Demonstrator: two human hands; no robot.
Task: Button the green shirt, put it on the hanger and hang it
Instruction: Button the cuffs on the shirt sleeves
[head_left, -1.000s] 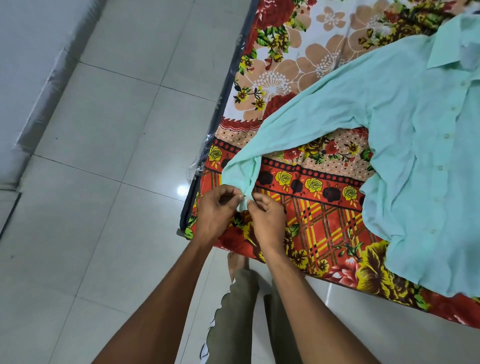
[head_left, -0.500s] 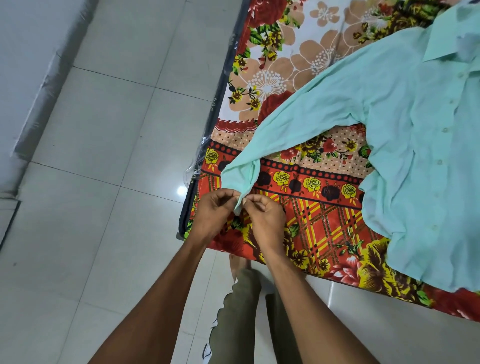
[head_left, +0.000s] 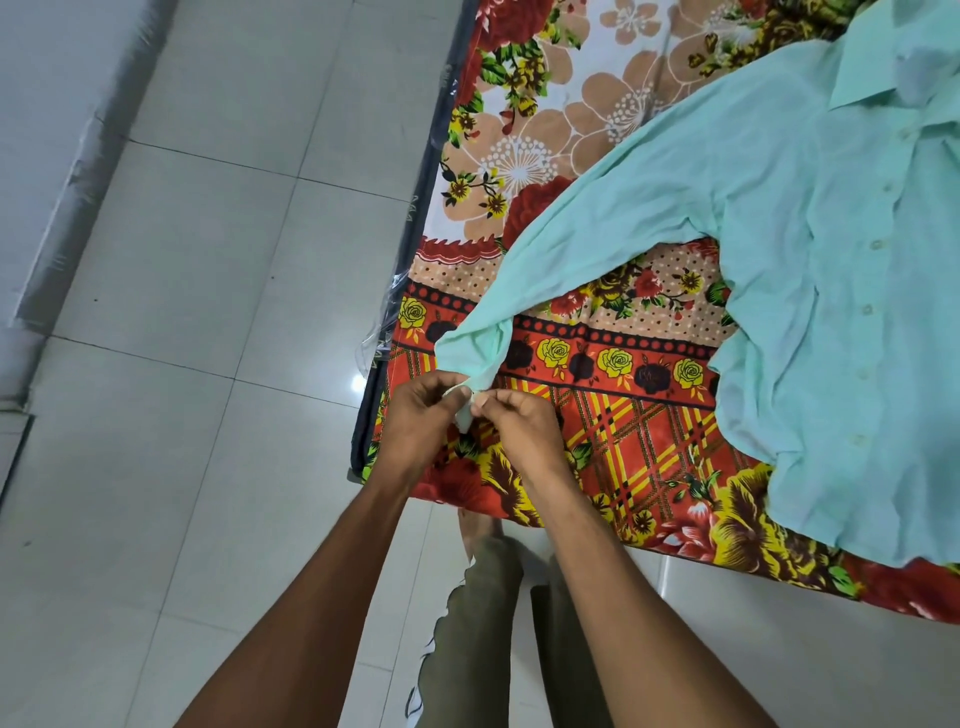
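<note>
Cuff-buttoning looks to be the step in hand: left hand (head_left: 421, 423) and right hand (head_left: 519, 423) both pinch the sleeve end of the pale green cotton shirt (head_left: 810, 291) spread on the floral bedsheet (head_left: 597, 415), and next the button must be pushed through its hole.

Could not tell whether the cuff (head_left: 470, 397) was buttoned, pinched between the left hand (head_left: 421, 423) and right hand (head_left: 522, 426); green shirt (head_left: 841, 291) cropped at right edge.
</note>
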